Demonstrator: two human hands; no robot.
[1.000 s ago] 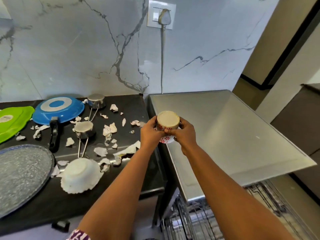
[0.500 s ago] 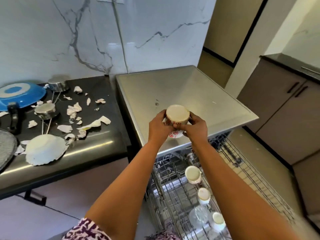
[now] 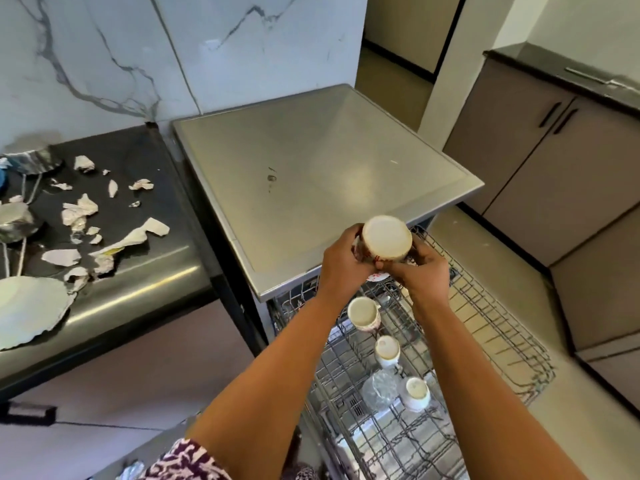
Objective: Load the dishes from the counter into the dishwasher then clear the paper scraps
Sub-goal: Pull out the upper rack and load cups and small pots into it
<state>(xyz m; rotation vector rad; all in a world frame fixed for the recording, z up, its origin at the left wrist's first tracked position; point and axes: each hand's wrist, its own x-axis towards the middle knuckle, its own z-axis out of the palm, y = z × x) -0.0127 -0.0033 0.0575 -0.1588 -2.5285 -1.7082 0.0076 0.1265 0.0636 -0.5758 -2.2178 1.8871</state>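
Gripping with both: left hand [image 3: 341, 266] wrapped round the left side of a cup [image 3: 387, 239], right hand [image 3: 424, 275] wrapped round the right side, fingers of each curled against the wall. Carried upside down, pale base facing up, a red pattern showing between the fingers. Held in the air over the front edge of the dishwasher top [image 3: 329, 161], just above the back of the pulled-out wire rack [image 3: 485, 306] — hard to tell whether clear of both or brushing the steel edge.

Below the wrists, standing in the rack: a row of three smaller upturned cups [image 3: 362, 311] running toward the camera, and a clear glass [image 3: 379, 389] just beside the nearest.

Off to the left, on the dark counter [image 3: 145, 271]: torn paper scraps [image 3: 78, 209] scattered across the middle, a white scalloped dish [image 3: 27, 310] lying bottom-up at the near edge, two small steel pots [image 3: 15, 220] with wire handles cut off by the frame.

Behind all that, a marble wall [image 3: 104, 46]. Far right — brown cabinets [image 3: 519, 150] under a dark worktop. At the bottom edge, a patterned sleeve [image 3: 187, 460].
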